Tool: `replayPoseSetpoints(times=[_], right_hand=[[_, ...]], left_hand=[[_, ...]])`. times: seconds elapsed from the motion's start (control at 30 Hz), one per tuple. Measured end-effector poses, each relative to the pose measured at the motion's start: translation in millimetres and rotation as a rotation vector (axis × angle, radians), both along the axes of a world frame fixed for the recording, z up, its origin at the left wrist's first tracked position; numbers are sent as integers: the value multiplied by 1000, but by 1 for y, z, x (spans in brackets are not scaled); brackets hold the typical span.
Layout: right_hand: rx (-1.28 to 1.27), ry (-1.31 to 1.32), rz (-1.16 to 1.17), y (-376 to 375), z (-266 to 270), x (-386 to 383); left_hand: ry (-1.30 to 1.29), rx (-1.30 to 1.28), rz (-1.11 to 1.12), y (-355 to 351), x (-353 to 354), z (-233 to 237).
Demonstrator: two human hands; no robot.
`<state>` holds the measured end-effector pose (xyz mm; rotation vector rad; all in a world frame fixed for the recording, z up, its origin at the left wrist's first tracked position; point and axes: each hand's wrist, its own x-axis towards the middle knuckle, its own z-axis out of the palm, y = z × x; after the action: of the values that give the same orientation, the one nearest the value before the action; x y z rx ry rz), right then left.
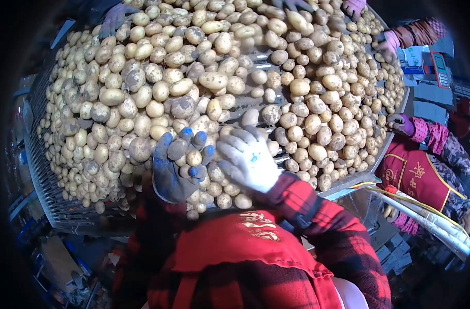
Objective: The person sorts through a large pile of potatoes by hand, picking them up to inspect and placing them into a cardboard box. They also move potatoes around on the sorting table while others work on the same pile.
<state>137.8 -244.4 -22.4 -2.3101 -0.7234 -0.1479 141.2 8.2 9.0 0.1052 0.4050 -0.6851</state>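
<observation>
My left hand (174, 172), in a grey glove with blue fingertips, is turned palm up over the near part of the pile. Its fingers curl around a dark, soil-covered potato (177, 149) and a small pale potato (194, 157). Just to its right, my right hand (251, 158) wears a white glove with a blue spot. It lies palm down over the potatoes with its fingers stretched out; whatever is beneath the palm is hidden. An oblong potato (250, 118) sits beyond its fingertips. Loose potatoes (142, 126) surround both hands.
The potatoes lie on a slatted metal table (73, 215), its slats showing through a gap mid-pile. Other people's gloved hands work at the far side (116, 18) and right edge (388, 44). A person in a red apron (415, 172) stands right, near white pipes (425, 216).
</observation>
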Motion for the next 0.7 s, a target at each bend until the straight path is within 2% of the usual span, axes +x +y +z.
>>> replayPoseSetpoints(times=[0.03, 0.07, 0.1, 0.17, 0.2, 0.27, 0.37, 0.47, 0.6, 0.63, 0.67, 0.7], right_hand=[[-8, -12, 48, -8, 2, 1], [11, -18, -39, -16, 3, 14], [-97, -78, -119, -21, 22, 33], [-294, -122, -259, -21, 26, 80], [-388, -142, -329, -21, 6, 104], [-702, -136, -312, -21, -26, 140], [-651, -107, -221, -22, -27, 159], [-723, -145, -180, -16, -25, 154], [-814, -183, -349, -10, -32, 154], [-752, -155, -356, -9, -37, 159], [-705, -161, -385, -10, -40, 162], [-660, -162, -416, -11, -39, 159]], left_hand=[[2, -19, -6, 0, -1, 0], [8, -39, -11, -2, -3, 3], [13, -59, -15, -6, -6, 7], [51, -61, 12, -13, -11, 16], [71, -52, 7, -13, -13, 20], [82, -38, 1, -14, -14, 24], [85, -6, -13, -14, -12, 26], [71, 96, 3, -15, -13, 16], [124, 59, 23, -20, -14, 15], [142, 63, 15, -25, -13, 20], [279, 186, 56, -32, -13, 31], [254, 181, 37, -30, -16, 34]])
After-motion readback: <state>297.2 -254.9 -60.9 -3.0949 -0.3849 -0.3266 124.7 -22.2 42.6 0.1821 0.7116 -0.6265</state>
